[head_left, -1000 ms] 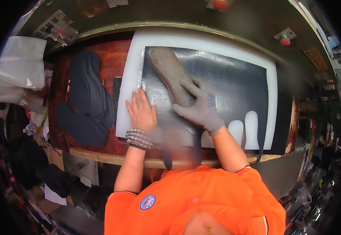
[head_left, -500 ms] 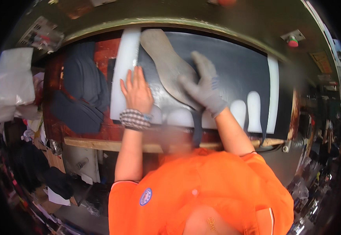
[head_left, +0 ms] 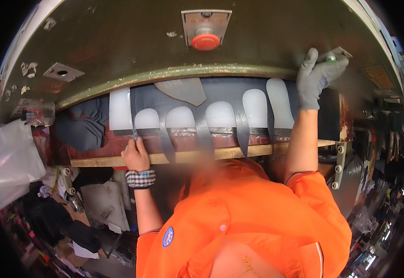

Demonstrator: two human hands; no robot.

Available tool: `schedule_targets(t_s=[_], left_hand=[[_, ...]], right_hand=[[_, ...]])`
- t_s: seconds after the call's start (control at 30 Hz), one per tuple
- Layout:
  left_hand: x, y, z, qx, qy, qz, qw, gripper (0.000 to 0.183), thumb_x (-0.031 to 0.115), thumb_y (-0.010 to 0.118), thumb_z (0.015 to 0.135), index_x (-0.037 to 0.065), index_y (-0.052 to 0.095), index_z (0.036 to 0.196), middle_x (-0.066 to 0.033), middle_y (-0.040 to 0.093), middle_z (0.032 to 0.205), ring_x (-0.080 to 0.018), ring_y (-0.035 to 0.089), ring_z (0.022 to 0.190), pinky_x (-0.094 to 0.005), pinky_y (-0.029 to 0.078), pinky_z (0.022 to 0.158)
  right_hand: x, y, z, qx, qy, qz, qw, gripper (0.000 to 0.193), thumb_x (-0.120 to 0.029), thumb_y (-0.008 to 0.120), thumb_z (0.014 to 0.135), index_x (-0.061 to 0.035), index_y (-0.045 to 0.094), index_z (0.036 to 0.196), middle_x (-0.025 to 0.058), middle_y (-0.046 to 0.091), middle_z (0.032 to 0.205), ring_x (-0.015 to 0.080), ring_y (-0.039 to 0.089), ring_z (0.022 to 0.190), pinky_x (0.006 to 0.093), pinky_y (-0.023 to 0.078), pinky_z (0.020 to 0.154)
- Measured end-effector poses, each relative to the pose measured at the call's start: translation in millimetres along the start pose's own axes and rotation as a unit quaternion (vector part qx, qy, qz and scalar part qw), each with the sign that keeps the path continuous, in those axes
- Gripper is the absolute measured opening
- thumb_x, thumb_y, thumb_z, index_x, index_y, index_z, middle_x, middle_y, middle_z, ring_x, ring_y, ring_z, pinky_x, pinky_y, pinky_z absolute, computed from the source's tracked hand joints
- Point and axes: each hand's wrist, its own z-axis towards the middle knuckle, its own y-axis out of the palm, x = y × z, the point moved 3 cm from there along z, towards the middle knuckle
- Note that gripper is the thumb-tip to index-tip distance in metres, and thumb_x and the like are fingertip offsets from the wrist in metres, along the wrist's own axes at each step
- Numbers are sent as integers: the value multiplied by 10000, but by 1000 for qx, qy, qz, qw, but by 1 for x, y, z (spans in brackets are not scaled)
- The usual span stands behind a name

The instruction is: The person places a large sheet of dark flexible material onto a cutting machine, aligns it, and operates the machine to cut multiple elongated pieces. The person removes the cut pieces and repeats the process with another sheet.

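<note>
My left hand (head_left: 136,155), bare with a checked band at the wrist, pinches the end of a narrow dark strip at the front left edge of a dark sheet (head_left: 142,96). White sole-shaped gaps show along this sheet, with dark strips hanging between them. Up at the right, my gloved right hand (head_left: 314,78) is at a green button (head_left: 331,59) on the machine's front, thumb and fingers apart. It holds nothing. A grey-brown sole-shaped piece (head_left: 183,90) lies on the sheet, its far part hidden under the green machine head (head_left: 132,51).
A red emergency button (head_left: 205,41) sits mid-front on the machine. Stacked dark pieces (head_left: 83,123) lie at the table's left. A wooden rail (head_left: 104,161) runs along the front edge. Clear plastic sheeting (head_left: 14,162) hangs at far left.
My right hand has left the sole-shaped piece and gone up to the green button. My left hand has come back toward me to the sheet's front edge. The view has shifted toward the machine front.
</note>
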Motion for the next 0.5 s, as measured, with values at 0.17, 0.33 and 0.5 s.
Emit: schedule_targets(t_s=[0.17,0.33,0.5], left_hand=[[6,33,51,57,-8,31,998,418,385,559,1016,53,570,762,-248,597,696,-495,545,650,-568,402,580],[3,32,60,45,-60,11,997,427,449,595,986,86,622,763,-206,620,660,-457,582,620,-557,406,556],[-7,31,48,22,-64,-52,996,416,412,598,992,72,633,754,-154,622,609,-368,619,590,-464,458,561]], right_hand=[[7,18,-10,19,15,-20,1000,1141,-574,560,959,216,-89,1465,461,37,1509,572,93,1431,601,134,1186],[10,-19,-57,-36,51,95,994,925,-250,690,953,102,78,1551,320,225,1554,398,300,1434,468,265,1186],[2,-32,-160,-239,153,54,957,649,-262,730,881,87,489,1373,239,613,1146,334,593,1040,429,481,920]])
